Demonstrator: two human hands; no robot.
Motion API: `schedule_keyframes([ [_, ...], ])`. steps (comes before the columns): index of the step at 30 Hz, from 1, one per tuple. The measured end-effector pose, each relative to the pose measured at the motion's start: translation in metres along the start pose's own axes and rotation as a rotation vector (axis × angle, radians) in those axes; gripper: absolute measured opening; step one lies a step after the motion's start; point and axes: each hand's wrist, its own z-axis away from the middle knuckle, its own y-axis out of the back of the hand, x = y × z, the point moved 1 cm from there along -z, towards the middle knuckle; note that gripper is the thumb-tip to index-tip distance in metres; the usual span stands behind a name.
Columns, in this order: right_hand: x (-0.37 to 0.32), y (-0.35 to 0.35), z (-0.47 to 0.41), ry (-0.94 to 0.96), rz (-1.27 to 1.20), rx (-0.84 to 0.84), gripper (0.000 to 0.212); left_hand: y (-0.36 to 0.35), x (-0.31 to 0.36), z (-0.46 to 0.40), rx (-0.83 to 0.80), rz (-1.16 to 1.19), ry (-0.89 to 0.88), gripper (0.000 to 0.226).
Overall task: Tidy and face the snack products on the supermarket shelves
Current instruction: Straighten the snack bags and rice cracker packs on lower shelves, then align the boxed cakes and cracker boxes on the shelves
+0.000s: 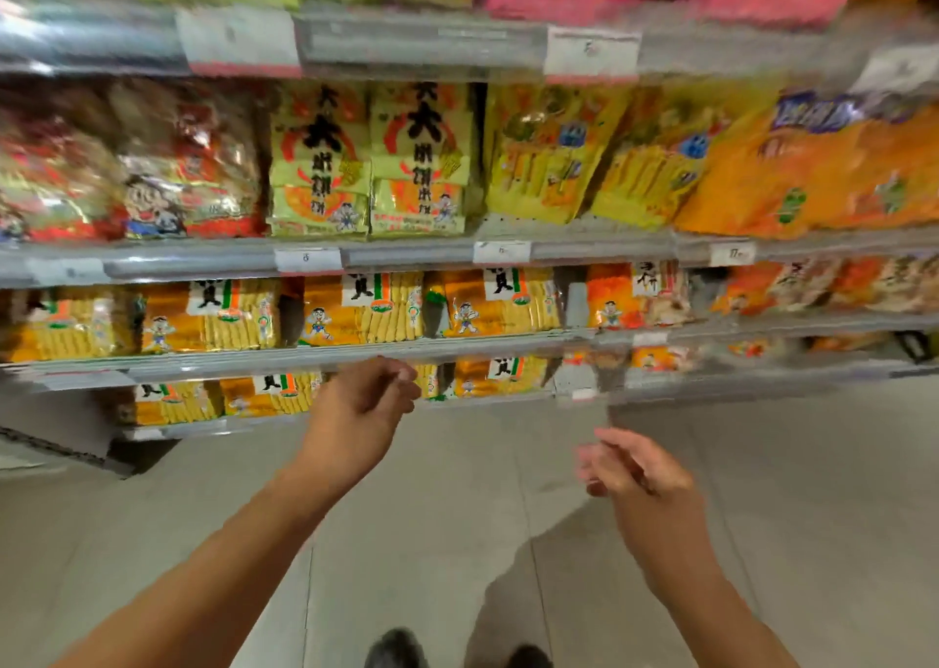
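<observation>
My left hand (pixel 363 403) hangs loosely curled and empty before the lower shelf (pixel 305 357) of orange packs (pixel 363 309). My right hand (pixel 630 469), fingers relaxed, holds nothing above the floor (pixel 457 515).

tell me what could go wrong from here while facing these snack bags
1. The yellow stick-snack bags on the middle shelf lean sideways; nudging a neighbour could tip them off the shelf edge.
2. Both hands are empty and in front of the low shelves: the left hand is close to the orange cracker packs, and a hasty reach could push one back or skew it.
3. The frame is blurred, so any misaligned labels may be missed.
</observation>
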Motion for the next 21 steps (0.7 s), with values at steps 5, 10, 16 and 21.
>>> schedule_keyframes([
  [5, -0.008, 0.053, 0.013, 0.035, -0.08, 0.109, 0.029, -0.045, 0.062, 0.008, -0.091, 0.022, -0.103, 0.018],
  [10, -0.017, 0.105, 0.018, 0.07, -0.199, 0.202, 0.03, -0.078, 0.107, 0.009, -0.155, -0.122, -0.266, 0.018],
  [16, -0.041, 0.165, 0.006, 0.12, -0.304, 0.273, 0.022, -0.11, 0.168, 0.007, -0.155, -0.304, -0.443, 0.021],
  [21, -0.08, 0.222, -0.004, 0.168, -0.355, 0.294, 0.014, -0.123, 0.191, 0.007, -0.157, -0.334, -0.431, 0.02],
])
